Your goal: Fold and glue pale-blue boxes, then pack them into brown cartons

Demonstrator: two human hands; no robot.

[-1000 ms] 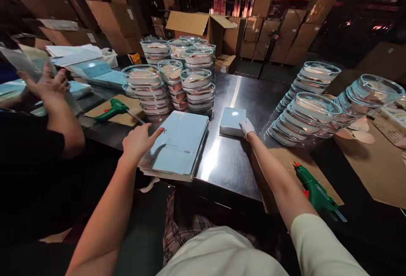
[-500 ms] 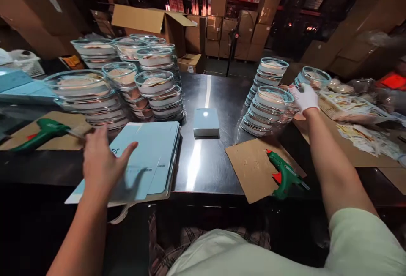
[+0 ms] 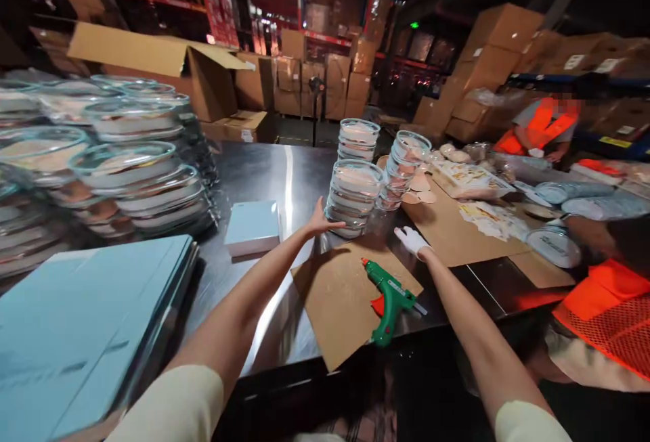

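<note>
Glue gun (image 3: 390, 300): laid on a cardboard sheet (image 3: 340, 300) at the near table edge.
Right hand (image 3: 412, 239): gloved, fingers loosely spread, holding nothing, near the stack's right.
Left hand (image 3: 321, 224): bare, open, fingertips pressed against the stack's left base.
Stack of glass dishes (image 3: 354, 197): placed just beyond both hands, mid-table.

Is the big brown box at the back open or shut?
Open. The box has its top flap lifted and folded outward, so its dark inside shows.
</note>
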